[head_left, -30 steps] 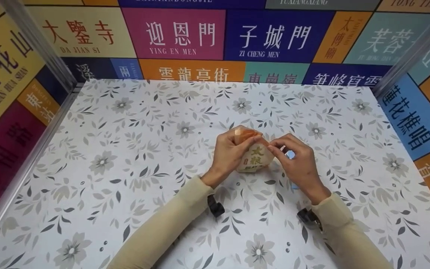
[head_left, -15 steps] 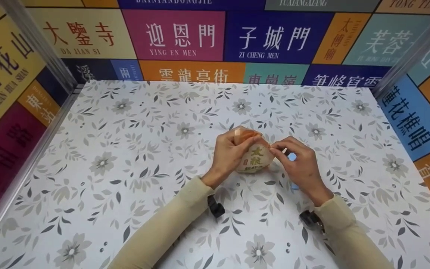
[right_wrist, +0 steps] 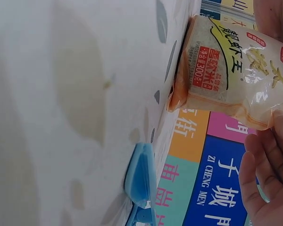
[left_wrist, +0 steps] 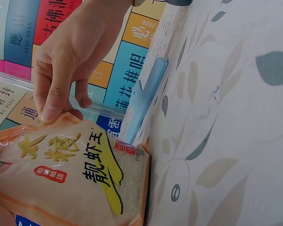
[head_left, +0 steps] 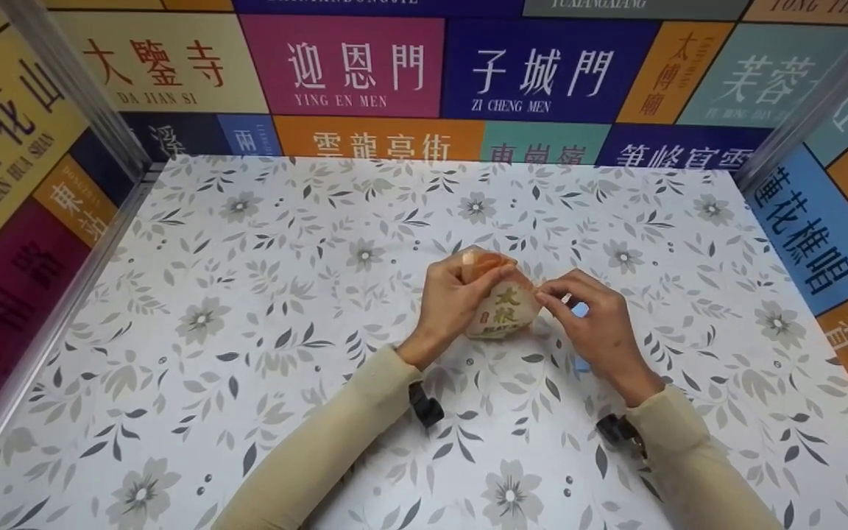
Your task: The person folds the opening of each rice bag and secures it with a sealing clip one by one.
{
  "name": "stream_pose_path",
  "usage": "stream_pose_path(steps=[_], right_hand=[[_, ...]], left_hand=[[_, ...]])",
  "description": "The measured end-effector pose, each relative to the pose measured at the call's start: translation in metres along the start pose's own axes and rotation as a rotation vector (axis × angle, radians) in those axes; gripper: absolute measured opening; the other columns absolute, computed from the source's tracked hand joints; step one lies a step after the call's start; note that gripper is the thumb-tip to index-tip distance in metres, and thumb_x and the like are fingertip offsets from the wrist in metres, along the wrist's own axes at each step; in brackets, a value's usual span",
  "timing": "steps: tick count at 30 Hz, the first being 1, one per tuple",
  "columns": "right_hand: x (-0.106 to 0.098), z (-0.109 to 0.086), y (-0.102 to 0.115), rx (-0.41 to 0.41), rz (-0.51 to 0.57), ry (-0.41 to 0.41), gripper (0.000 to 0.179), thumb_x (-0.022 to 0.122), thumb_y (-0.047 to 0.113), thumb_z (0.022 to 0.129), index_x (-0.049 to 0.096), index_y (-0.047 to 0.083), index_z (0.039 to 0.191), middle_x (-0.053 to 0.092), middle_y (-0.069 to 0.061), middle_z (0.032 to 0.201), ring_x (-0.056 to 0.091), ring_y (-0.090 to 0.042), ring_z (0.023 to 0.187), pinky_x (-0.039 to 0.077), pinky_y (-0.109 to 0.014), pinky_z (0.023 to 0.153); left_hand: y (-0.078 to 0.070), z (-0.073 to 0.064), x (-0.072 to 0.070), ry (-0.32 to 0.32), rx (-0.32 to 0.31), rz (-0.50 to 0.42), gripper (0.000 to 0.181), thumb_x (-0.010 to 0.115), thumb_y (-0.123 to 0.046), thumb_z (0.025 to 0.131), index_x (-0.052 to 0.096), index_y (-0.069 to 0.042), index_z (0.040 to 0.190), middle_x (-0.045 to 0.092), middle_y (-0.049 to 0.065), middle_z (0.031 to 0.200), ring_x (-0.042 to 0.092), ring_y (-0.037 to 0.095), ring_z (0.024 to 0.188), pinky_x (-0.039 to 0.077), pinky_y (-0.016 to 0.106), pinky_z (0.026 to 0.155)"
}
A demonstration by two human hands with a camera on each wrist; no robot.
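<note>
A small printed bag of rice [head_left: 505, 313] stands on the table, its top orange and see-through. My left hand [head_left: 450, 302] grips the bag by its upper left, thumb across the front. At the upper right edge, my right hand [head_left: 597, 316] pinches the film between thumb and index finger, as the left wrist view also shows. In the right wrist view the other fingers of that hand [right_wrist: 269, 174] are loosely bent below the bag [right_wrist: 226, 66]. Beside the bag lies a long light-blue plastic clip [left_wrist: 146, 99], partly hidden behind my right hand in the head view.
The table has a white cloth [head_left: 262, 412] with grey flowers and leaves. Upright panels [head_left: 358, 66] with coloured blocks and large characters enclose the back and both sides. Black wrist cameras [head_left: 424, 405] sit at both cuffs.
My right hand has shifted slightly to the right, drawing the bag's upper right edge with it. The left hand keeps its grip in the same place.
</note>
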State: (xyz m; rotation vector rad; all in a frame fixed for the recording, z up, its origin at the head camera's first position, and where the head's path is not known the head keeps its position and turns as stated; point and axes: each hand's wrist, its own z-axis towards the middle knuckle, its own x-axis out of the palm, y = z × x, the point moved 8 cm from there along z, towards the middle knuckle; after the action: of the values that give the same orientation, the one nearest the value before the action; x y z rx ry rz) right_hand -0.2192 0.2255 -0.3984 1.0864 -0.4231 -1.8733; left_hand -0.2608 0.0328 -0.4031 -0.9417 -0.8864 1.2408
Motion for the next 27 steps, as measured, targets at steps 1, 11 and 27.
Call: stream_pose_path(steps=[1, 11, 27], right_hand=[[-0.0003, -0.0001, -0.0002, -0.001, -0.004, 0.003, 0.009, 0.078, 0.008, 0.093, 0.081, 0.014, 0.097, 0.074, 0.001, 0.088, 0.064, -0.004, 0.080, 0.048, -0.011, 0.074], [-0.0016, -0.0007, -0.0013, -0.035, -0.092, 0.025, 0.005, 0.079, 0.007, 0.091, 0.080, 0.008, 0.097, 0.074, -0.001, 0.090, 0.064, -0.001, 0.080, 0.049, -0.009, 0.074], [-0.0038, -0.0036, 0.0011, -0.073, -0.233, 0.057, 0.004, 0.079, 0.012, 0.092, 0.080, 0.011, 0.096, 0.073, 0.002, 0.091, 0.067, -0.011, 0.081, 0.055, -0.020, 0.075]], left_hand=[[0.0003, 0.0000, -0.0001, 0.000, -0.005, -0.002, 0.017, 0.080, -0.014, 0.092, 0.081, -0.001, 0.104, 0.080, 0.016, 0.101, 0.071, 0.004, 0.078, 0.058, 0.022, 0.068], [0.0019, 0.0002, -0.0011, -0.006, -0.031, -0.015, 0.019, 0.081, -0.014, 0.092, 0.080, -0.001, 0.106, 0.080, 0.017, 0.103, 0.073, 0.006, 0.081, 0.062, 0.025, 0.072], [0.0013, 0.0014, -0.0007, -0.008, -0.034, 0.007, 0.018, 0.081, -0.016, 0.092, 0.081, -0.003, 0.104, 0.080, 0.015, 0.101, 0.072, 0.004, 0.077, 0.060, 0.023, 0.067]])
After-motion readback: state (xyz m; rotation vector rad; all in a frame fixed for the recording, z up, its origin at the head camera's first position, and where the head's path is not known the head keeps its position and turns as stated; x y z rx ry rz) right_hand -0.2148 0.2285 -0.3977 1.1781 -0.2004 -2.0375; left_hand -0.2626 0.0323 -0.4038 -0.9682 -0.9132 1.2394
